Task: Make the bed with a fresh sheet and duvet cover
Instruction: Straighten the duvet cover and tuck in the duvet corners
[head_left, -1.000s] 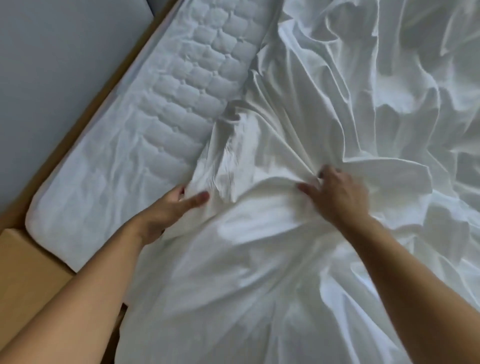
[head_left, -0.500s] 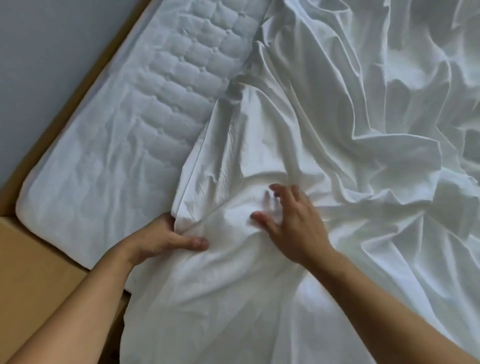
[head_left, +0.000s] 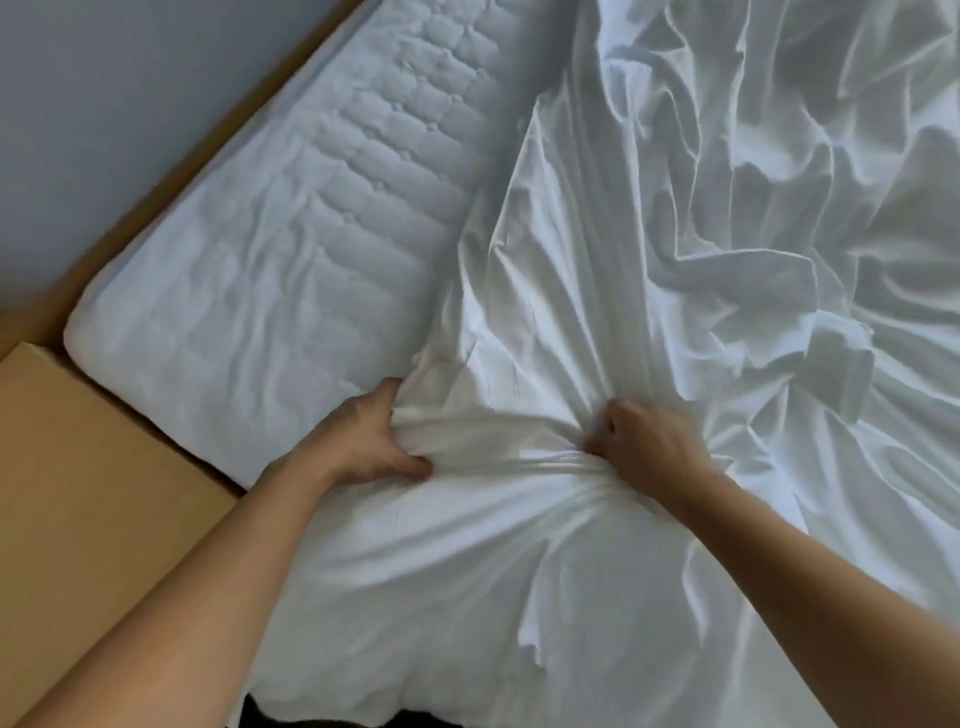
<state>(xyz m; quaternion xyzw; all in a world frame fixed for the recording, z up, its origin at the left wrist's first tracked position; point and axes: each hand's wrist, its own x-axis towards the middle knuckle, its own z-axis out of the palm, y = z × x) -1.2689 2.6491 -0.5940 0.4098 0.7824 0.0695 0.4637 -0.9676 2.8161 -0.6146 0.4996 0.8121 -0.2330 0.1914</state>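
Half a second ago the right hand (head_left: 647, 447) lay spread on the white sheet (head_left: 597, 249); now it clenches a bunch of it, while the left hand (head_left: 358, 441) grips the sheet's edge, cloth taut between them. Likely a pull toward 9 o'clock follows, over the bare quilted mattress (head_left: 291, 249). The wooden bed frame (head_left: 104, 467) holds that mattress; the sheet lies crumpled from 12 to 5 o'clock.

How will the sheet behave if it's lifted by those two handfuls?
Probably floppy: the sheet bunches into tight folds where the left hand and right hand grip it. Likely light: its creases stand up unsupported. Most lies over the mattress, so it would likely trail behind.
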